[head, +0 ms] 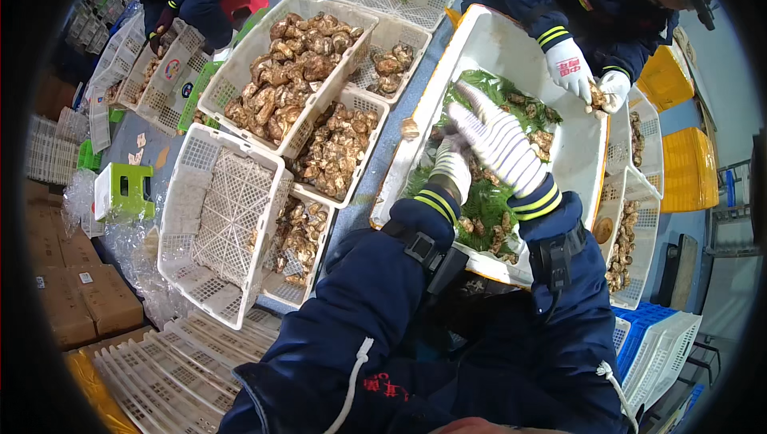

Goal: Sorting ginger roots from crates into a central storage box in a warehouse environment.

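Note:
A white foam box (572, 140) stands before me, its floor spread with green fern fronds (485, 194) and scattered mushrooms (498, 236). My right hand (500, 137), in a striped knit glove, reaches over the box with fingers extended and apart; no held thing shows in it. Beside it, lower and to the left, is my left hand (452, 164) in a similar glove. Its fingers point down among the ferns and mushrooms, partly hidden by the right hand, so I cannot tell whether it grips anything. A single mushroom (410, 129) rests on the box's left rim.
Left of the box, white plastic crates (287, 149) hold piled mushrooms (293, 68). One crate (230, 218) is tilted over another. Across the box, a co-worker's gloved hands (569, 68) hold a mushroom (596, 98). More mushroom crates (644, 230) stand right; a green stool (126, 191) is left.

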{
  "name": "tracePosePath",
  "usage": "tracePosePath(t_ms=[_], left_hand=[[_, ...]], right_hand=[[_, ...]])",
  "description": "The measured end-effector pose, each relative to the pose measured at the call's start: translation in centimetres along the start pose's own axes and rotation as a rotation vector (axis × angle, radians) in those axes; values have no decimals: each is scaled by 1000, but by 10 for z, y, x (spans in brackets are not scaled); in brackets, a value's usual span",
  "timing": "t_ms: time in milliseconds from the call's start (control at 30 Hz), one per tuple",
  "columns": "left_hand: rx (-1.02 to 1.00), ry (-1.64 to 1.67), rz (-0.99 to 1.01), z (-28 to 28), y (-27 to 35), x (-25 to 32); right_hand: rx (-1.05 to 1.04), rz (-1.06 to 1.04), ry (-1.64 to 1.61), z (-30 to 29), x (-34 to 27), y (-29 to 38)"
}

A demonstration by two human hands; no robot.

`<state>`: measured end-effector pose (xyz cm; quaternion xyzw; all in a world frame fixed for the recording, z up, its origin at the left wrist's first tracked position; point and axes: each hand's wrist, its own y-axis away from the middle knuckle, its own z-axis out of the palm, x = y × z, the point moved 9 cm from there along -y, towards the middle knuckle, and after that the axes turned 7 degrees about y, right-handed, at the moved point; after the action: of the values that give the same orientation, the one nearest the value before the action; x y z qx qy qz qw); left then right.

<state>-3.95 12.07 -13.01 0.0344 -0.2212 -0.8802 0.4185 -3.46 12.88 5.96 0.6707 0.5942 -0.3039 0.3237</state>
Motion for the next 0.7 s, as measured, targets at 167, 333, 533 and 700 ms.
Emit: tracePosePath(t_ms=[167, 333, 533, 700], left_hand=[[187, -183, 49, 18, 33, 20], [177, -190, 65, 27, 39, 21], [45, -354, 86, 23, 16, 20], [50, -345, 44, 20, 17, 27]], right_hand=[[202, 164, -378, -29, 105, 15], [-254, 320, 409, 5, 243, 72], [-769, 505, 809, 34, 327, 129], [-1069, 509, 999, 58, 310, 130]])
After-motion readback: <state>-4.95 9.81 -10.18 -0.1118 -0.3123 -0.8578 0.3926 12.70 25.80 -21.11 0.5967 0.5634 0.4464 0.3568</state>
